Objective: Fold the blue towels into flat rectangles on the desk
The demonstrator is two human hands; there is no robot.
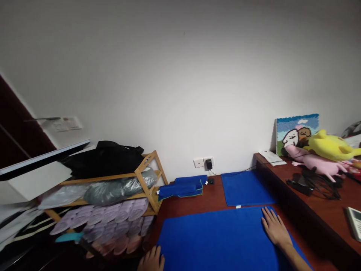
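A large blue cloth (214, 241) lies spread flat on the reddish-brown tabletop (191, 207). My right hand (275, 227) rests palm down near its far right corner, fingers stretched out. At the bottom edge of the view, my left hand (152, 259) touches or lies beside the cloth's left edge, fingers extended and its wrist out of view. Beyond the large cloth, a smaller blue cloth (248, 188) lies flat by the wall. Folded blue cloths (183, 187) with green edging are stacked at the far left of the table.
A wooden shoe rack (153, 180) with lilac slippers (121, 210) and a black bag (105, 160) stands left. On the raised right surface are a pink plush toy (316, 163), a yellow plush toy (329, 146), a dog picture (296, 131) and a black adapter (303, 184). A plug (209, 164) sits in the wall socket.
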